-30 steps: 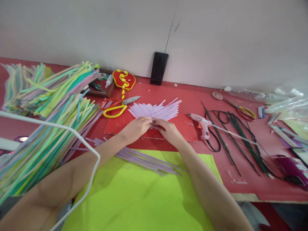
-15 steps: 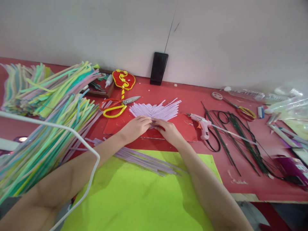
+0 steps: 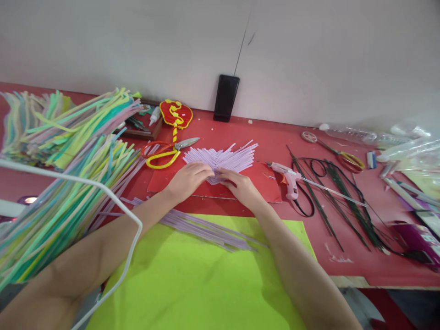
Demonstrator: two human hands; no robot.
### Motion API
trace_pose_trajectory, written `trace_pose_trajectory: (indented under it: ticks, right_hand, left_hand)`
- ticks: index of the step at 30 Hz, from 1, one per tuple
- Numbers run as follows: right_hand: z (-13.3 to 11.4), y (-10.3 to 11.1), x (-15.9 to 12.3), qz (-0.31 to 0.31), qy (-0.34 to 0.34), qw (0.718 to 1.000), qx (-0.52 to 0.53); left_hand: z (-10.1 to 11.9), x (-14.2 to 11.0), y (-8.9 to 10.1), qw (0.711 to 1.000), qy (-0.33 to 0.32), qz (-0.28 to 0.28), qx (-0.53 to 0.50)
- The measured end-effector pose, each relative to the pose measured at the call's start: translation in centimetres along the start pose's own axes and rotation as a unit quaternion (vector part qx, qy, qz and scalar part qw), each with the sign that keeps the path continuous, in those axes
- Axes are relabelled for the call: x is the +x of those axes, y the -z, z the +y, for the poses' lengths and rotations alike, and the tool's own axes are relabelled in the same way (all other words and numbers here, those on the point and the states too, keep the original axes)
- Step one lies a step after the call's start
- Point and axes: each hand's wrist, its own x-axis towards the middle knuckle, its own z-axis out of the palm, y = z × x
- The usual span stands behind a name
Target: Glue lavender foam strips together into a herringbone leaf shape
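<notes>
Lilac pipe cleaners [image 3: 225, 159] lie in a V-shaped fan on a red board [image 3: 264, 183]. My left hand [image 3: 190, 179] covers the left lower side of the fan, its fingers curled together on the strips. From the right, my right hand [image 3: 240, 185] grips the lower edge with bent fingers and thumb. The tip of the V shows between the hands; the strips under my fingertips are partly hidden. Loose lilac pipe cleaners [image 3: 206, 229] lie nearer to me, across a lime-green sheet [image 3: 206, 279].
Scissors [image 3: 170, 153] lie left of the fan, below a red and yellow ornament [image 3: 176, 114]. Bundled coloured pipe cleaners [image 3: 68, 206] fill the left side behind a white cable [image 3: 134, 215]. At right are a pink glue gun [image 3: 291, 181] and green wires [image 3: 350, 201]. A phone [image 3: 227, 97] leans on the wall.
My hands have moved slightly apart at the lower point of the fan, and more of the V's tip shows between them. Other things stay put apart from a slight view shift.
</notes>
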Motion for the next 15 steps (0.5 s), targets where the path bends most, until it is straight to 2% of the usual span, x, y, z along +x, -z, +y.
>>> trace_pose_trajectory:
  ticks: [2, 4, 8, 12, 14, 15]
  right_hand:
    - [0.1, 0.4, -0.1, 0.026, -0.003, 1.0, -0.01]
    - [0.1, 0.9, -0.3, 0.065, -0.009, 0.998, -0.025]
    - [0.4, 2.5, -0.5, 0.168, -0.046, 0.981, -0.089]
    - [1.9, 5.7, -1.6, 0.277, -0.185, 0.923, -0.195]
    - [3.2, 7.5, -2.6, 0.289, -0.278, 0.88, -0.257]
    - [3.9, 8.4, -3.2, 0.275, -0.331, 0.857, -0.284]
  left_hand:
    - [-0.1, -0.1, 0.1, 0.998, 0.036, 0.045, 0.007]
    - [-0.2, -0.1, 0.3, 0.996, 0.051, 0.063, 0.019]
    - [0.1, 0.1, 0.3, 0.996, 0.066, 0.041, 0.038]
    - [0.1, 0.1, 0.1, 0.996, 0.076, 0.026, 0.05]
    - [0.1, 0.1, 0.1, 0.994, 0.092, 0.025, 0.059]
    - [0.0, 0.0, 0.1, 0.992, 0.101, 0.027, 0.065]
